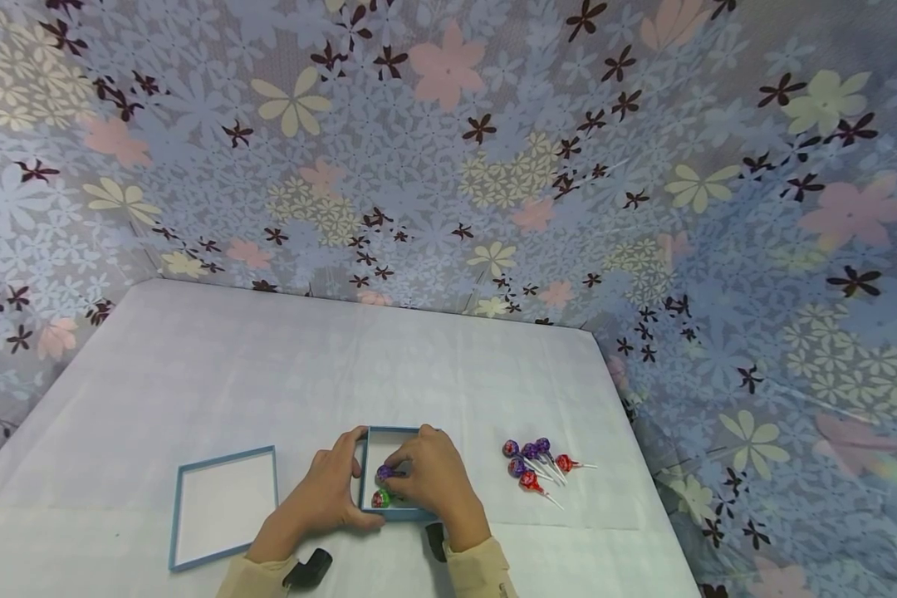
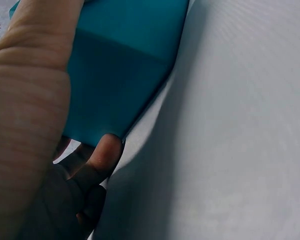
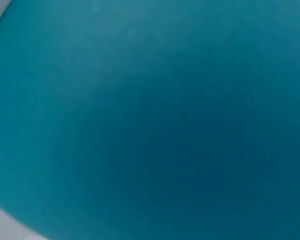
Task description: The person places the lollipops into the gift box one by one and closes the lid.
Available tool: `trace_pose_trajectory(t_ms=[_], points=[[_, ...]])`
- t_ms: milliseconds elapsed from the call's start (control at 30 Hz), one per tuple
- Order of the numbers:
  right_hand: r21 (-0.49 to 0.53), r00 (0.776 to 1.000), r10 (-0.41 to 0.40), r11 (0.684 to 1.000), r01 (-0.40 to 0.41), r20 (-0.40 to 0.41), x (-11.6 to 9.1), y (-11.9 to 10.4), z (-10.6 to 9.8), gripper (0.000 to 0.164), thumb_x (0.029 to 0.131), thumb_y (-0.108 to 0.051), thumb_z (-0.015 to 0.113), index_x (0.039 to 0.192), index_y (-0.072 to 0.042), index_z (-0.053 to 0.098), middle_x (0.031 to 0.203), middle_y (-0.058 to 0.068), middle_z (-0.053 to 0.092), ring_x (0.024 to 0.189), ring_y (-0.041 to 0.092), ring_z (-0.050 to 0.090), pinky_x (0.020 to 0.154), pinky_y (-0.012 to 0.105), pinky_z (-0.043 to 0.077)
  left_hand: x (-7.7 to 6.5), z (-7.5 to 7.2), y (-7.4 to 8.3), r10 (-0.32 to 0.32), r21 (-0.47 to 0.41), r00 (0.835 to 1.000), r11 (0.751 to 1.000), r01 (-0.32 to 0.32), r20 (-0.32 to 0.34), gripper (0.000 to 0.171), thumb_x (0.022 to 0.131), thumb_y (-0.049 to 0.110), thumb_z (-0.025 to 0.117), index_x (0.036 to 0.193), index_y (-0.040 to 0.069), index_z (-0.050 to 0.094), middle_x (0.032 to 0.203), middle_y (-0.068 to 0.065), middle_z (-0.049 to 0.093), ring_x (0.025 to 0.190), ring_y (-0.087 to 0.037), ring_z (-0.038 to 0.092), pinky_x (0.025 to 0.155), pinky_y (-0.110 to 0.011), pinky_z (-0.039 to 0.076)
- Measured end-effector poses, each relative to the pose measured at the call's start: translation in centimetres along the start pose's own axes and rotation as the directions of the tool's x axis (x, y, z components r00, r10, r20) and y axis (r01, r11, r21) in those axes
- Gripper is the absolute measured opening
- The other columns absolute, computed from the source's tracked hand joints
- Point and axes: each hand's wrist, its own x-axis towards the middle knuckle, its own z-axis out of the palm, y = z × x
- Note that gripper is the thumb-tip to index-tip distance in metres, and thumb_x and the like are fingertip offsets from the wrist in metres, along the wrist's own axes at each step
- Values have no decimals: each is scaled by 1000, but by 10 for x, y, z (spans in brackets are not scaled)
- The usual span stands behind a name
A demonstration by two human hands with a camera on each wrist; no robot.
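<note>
Blue box [image 1: 399, 516] on the bench [image 1: 329, 365], left hand [image 1: 332, 490] gripping its left side, thumb at the near corner; right hand [image 1: 439, 475] inside the box, fingers narrow, pinching a purple lollipop [image 1: 384, 473] beside a green lollipop [image 1: 380, 498]. Loose lollipops [image 1: 517, 468] right of the box, blue-rimmed lid [image 1: 224, 502] left. Step looks like laying the purple one in; next move probably calls for a gentle release, clear of the green.

The head view looks forward and down; wrist views share its box [image 1: 404, 515], close-up.
</note>
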Motion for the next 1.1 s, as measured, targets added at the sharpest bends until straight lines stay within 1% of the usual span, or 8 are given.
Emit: trace_pose_trajectory(t_ms=[300, 500, 733, 867, 967, 1100], points=[[-18, 999, 19, 1000, -18, 50, -1, -2, 1, 17, 71, -38, 89, 85, -32, 83, 81, -19, 74, 69, 2, 41, 70, 23, 36, -1, 1, 1, 21, -9, 1000, 1000, -21, -9, 136, 54, 66, 89, 154, 3, 22, 96, 9, 50, 84, -10, 45, 93, -43, 34], [-16, 999, 21, 1000, -20, 44, 0, -2, 2, 17, 70, -35, 90, 85, -31, 83, 82, -19, 74, 69, 2, 40, 69, 23, 36, -1, 0, 1, 21, -10, 1000, 1000, -21, -17, 136, 54, 64, 90, 155, 3, 22, 96, 10, 49, 84, -10, 45, 94, -43, 33], [-18, 999, 15, 1000, -14, 30, 0, -2, 3, 18, 69, -36, 91, 85, -30, 83, 81, -18, 74, 68, 2, 39, 67, 22, 35, -1, 1, 0, 25, 6, 1000, 1000, -25, -18, 136, 54, 64, 91, 154, 3, 22, 96, 10, 49, 83, -8, 45, 92, -42, 33], [-22, 998, 31, 999, -30, 49, -1, -3, 2, 17, 71, -37, 90, 85, -30, 83, 80, -19, 73, 68, 2, 40, 67, 22, 36, -1, 2, 1, 27, 10, 999, 1000, -27, -17, 136, 54, 65, 90, 155, 4, 21, 97, 9, 49, 84, -8, 44, 92, -42, 33], [-28, 997, 41, 999, -40, 67, -2, -3, 1, 18, 71, -39, 90, 85, -30, 83, 80, -20, 73, 70, 2, 41, 68, 22, 36, -1, 3, 0, 11, 7, 1000, 1000, -11, -10, 137, 54, 65, 90, 155, 5, 21, 98, 9, 48, 85, -7, 45, 93, -42, 33], [-25, 997, 33, 999, -31, 75, -2, -3, 0, 19, 71, -39, 90, 85, -29, 83, 80, -19, 73, 70, 3, 41, 68, 22, 36, -1, 3, 1, -6, 5, 1000, 1000, 6, -9, 137, 53, 64, 91, 155, 6, 21, 98, 10, 48, 86, -8, 44, 94, -42, 33]])
